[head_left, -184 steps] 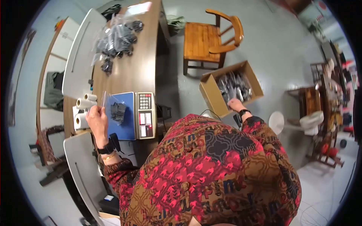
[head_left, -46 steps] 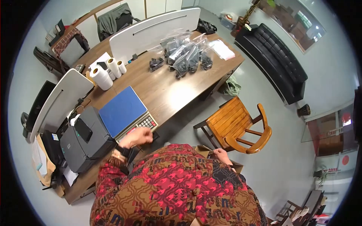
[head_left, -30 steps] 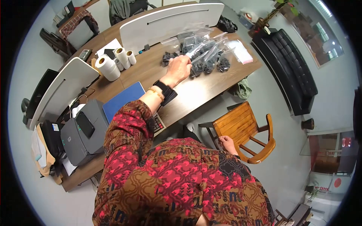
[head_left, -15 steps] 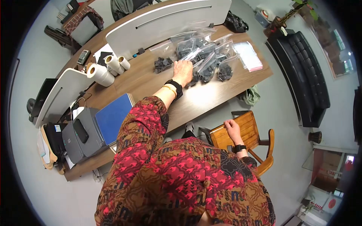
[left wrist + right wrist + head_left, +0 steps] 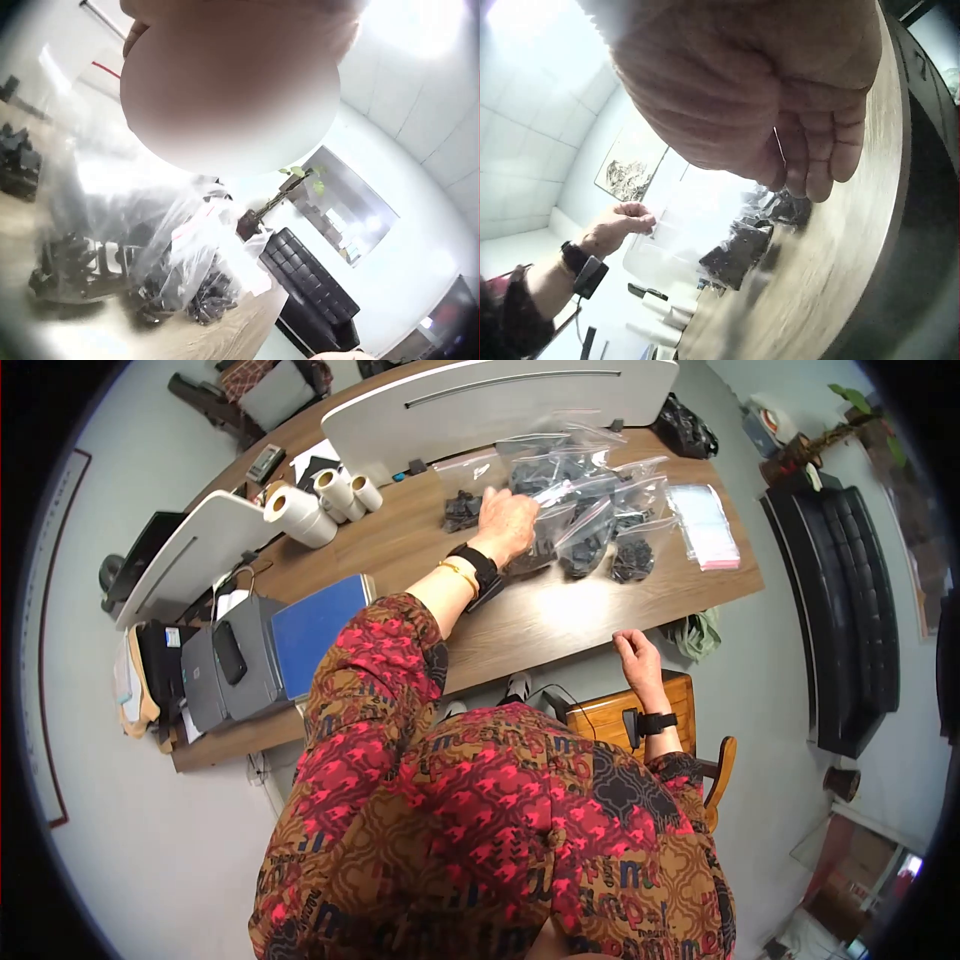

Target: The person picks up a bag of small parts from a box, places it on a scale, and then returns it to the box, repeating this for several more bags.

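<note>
In the head view the left hand [image 5: 507,525] is over the near side of a group of clear zip bags [image 5: 588,540] filled with dark pieces. Seen from the right wrist, the left hand [image 5: 615,231] has thumb and fingers together at the top edge of a clear bag of dark pieces [image 5: 737,253]. The left wrist view shows bags [image 5: 82,266] below the blurred hand. Beyond the table's front edge, the right hand [image 5: 641,665] hangs with loosely bent fingers and holds nothing. Its palm [image 5: 757,82] fills the top of the right wrist view.
A blue-topped scale [image 5: 320,630] and a grey printer [image 5: 225,670] stand at the left, with white rolls [image 5: 300,517] behind. Flat empty bags [image 5: 706,525] lie at the right. A white divider [image 5: 490,420] runs along the back; a wooden chair [image 5: 650,710] stands in front.
The left hand has gone from beside the scale to the bags on the table. Out of the cardboard box, the right hand has come up towards the table edge. The scale's plate now bears no bag.
</note>
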`<action>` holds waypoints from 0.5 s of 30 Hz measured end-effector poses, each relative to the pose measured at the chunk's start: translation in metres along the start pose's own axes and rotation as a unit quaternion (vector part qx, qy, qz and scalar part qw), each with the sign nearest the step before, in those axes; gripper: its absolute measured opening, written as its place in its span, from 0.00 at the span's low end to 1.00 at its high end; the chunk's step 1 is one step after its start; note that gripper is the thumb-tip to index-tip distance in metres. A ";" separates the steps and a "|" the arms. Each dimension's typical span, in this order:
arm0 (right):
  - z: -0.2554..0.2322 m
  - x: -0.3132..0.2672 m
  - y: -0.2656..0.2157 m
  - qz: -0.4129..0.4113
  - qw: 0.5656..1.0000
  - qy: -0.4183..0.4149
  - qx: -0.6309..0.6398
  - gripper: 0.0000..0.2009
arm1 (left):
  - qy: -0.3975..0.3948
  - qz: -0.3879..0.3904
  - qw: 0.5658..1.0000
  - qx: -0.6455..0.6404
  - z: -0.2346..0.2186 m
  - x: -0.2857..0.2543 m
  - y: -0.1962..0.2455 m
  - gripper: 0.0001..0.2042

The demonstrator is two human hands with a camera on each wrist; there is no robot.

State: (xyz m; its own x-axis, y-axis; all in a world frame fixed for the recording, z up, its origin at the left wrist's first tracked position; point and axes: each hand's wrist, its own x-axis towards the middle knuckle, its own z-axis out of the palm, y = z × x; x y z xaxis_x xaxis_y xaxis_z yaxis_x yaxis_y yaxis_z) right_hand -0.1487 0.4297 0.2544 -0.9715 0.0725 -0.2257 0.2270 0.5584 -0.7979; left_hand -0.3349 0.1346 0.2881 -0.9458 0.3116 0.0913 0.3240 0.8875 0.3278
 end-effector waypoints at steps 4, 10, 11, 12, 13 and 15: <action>0.010 -0.004 0.015 -0.003 0.999 -0.032 0.030 0.08 | 0.041 0.062 0.997 0.013 -0.062 -0.016 -0.019 0.04; 0.022 -0.020 0.028 0.026 0.997 -0.068 0.027 0.07 | 0.154 0.099 0.982 0.042 -0.160 -0.076 -0.079 0.03; 0.024 -0.023 0.030 0.031 0.997 -0.072 0.023 0.07 | 0.152 0.100 0.982 0.046 -0.176 -0.089 -0.093 0.03; 0.026 -0.029 0.032 0.037 0.996 -0.076 0.019 0.07 | 0.148 0.102 0.983 0.048 -0.192 -0.101 -0.104 0.03; 0.028 -0.035 0.034 0.040 0.996 -0.077 0.022 0.07 | 0.130 0.058 0.990 0.003 -0.221 -0.114 -0.096 0.05; 0.035 -0.052 0.031 0.048 0.996 -0.074 0.012 0.07 | 0.146 0.068 0.986 0.031 -0.249 -0.145 -0.105 0.05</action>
State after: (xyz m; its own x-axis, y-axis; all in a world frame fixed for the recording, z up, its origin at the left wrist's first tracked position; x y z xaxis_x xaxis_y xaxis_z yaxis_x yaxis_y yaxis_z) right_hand -0.0886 0.4145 0.2223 -0.9249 0.0011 -0.3802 0.3220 0.5340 -0.7818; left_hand -0.2366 -0.0880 0.4745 -0.8565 0.3257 0.4005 0.4399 0.8664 0.2363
